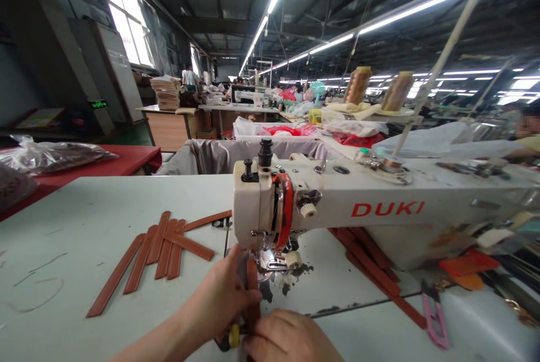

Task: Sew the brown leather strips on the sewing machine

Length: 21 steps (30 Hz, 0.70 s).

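Observation:
A brown leather strap (pixel 252 277) lies lengthwise under the needle area of a white sewing machine (pixel 329 199). My left hand (pixel 221 294) is at its left side, thumb across the strap and a finger reaching up close to the presser foot (pixel 270 263). Nearer to me, my right hand (pixel 291 339) has its fingers closed on the strap's near part, and its fingertips are partly hidden. A small yellow-tipped part (pixel 234 335) shows beneath my hands. Several stitched brown straps (pixel 139 272) lie loosely on the table to the left.
More brown straps (pixel 375 266) lie under the machine arm. Pink-handled thread snips (pixel 434 317) and an orange piece (pixel 468 262) are at the right. Two thread cones (pixel 358 86) stand behind. A plastic bag (pixel 50 156) rests on a red table (pixel 130 158) at the left.

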Tool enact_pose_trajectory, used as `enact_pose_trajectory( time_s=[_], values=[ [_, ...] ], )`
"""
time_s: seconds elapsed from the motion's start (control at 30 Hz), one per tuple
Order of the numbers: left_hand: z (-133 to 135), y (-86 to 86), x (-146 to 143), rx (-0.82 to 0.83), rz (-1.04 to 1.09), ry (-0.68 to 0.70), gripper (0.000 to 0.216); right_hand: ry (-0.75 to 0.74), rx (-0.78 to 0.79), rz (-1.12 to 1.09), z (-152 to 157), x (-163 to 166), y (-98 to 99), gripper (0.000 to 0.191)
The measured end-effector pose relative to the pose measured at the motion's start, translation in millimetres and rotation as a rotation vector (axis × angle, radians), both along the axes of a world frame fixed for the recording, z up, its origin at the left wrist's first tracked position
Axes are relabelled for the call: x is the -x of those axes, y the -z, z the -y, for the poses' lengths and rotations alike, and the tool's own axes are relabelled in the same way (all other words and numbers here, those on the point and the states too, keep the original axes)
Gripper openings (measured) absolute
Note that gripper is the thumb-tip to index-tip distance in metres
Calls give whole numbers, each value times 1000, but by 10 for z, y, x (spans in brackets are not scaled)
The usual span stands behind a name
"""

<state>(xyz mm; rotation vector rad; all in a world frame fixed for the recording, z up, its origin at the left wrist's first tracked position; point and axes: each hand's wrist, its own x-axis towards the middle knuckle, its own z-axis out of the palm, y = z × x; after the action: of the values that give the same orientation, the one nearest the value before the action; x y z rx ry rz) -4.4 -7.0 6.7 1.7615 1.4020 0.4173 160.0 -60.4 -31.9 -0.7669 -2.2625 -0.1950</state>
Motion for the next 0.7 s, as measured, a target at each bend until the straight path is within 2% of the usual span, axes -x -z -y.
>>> enact_pose_trajectory(
  time_s=[0.07,0.13,0.23,0.27,0.33,0.43,0.57,0.63,0.7],
  values=[
    [44,-12,54,-165,-56,-17,27,1,-5,18,-67,-54,-58,52],
    [108,66,145,-421,-106,35,15,-22,-2,35,-111,-97,-109,53],
    [180,329,233,-990,-143,257,35,-34,-29,11,-144,-107,-127,58],
    [186,417,233,-1137,-151,301,40,-38,-33,2,-148,-100,-117,58],
    [175,520,196,-1305,-164,319,43,-42,-34,-11,-149,-82,-91,55],
    [150,435,117,-1353,-192,357,48,-33,-46,-29,-142,-66,-62,53],
    [192,165,97,-1238,-262,411,40,-18,-83,-80,-157,-74,-26,53],
    [226,120,119,-1193,-288,399,38,-24,-74,-75,-177,-72,20,52],
    [246,145,141,-1146,-291,391,40,-24,-58,-64,-190,-52,72,48]
  ],
)
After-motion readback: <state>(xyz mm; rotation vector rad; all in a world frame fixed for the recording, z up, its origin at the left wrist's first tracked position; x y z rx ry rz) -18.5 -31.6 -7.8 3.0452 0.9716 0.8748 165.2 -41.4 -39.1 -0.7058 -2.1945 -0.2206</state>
